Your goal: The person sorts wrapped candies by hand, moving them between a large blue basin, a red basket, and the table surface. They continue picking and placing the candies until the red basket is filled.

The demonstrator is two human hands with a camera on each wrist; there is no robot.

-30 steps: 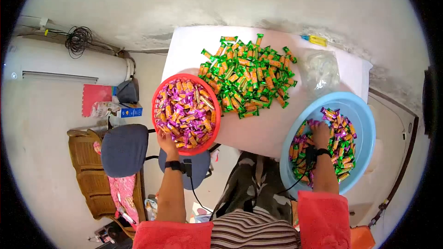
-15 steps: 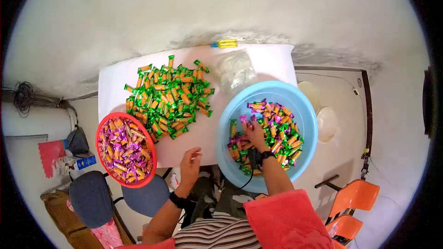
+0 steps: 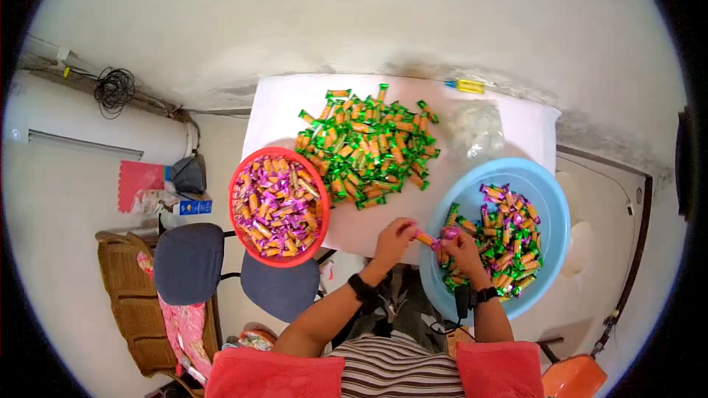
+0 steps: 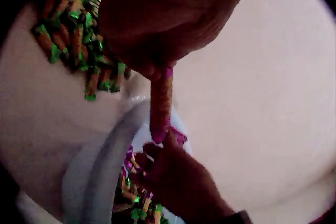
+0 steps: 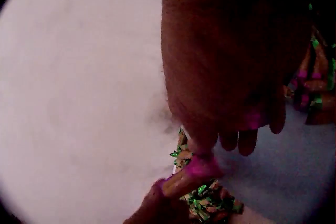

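Observation:
A small purple-wrapped candy bar [image 3: 424, 237] spans the space between both hands at the blue basin's near left rim. My left hand [image 3: 394, 243] pinches one end of it, as the left wrist view also shows along the bar [image 4: 161, 100]. The right hand [image 3: 463, 252] grips the other end, over the basin. More purple wrapper [image 5: 254, 120] shows between the right fingers. Purple and green candy bars lie mixed in the blue basin [image 3: 554, 214]. A red basket [image 3: 324, 199] at left is full of purple ones, and a heap of green-wrapped bars [image 3: 372, 144] covers the table's middle.
The white-covered table [image 3: 354, 232] stands against the wall. A clear plastic bag [image 3: 476, 133] lies behind the basin, with a yellow bottle [image 3: 468, 87] at the table's back edge. Dark chairs [image 3: 188, 262] are at left, an orange chair [image 3: 575, 377] at lower right.
The left hand has left the red basket and moved right to the basin's edge. From inside the basin, the right hand has come left with a purple candy bar, which both hands now hold.

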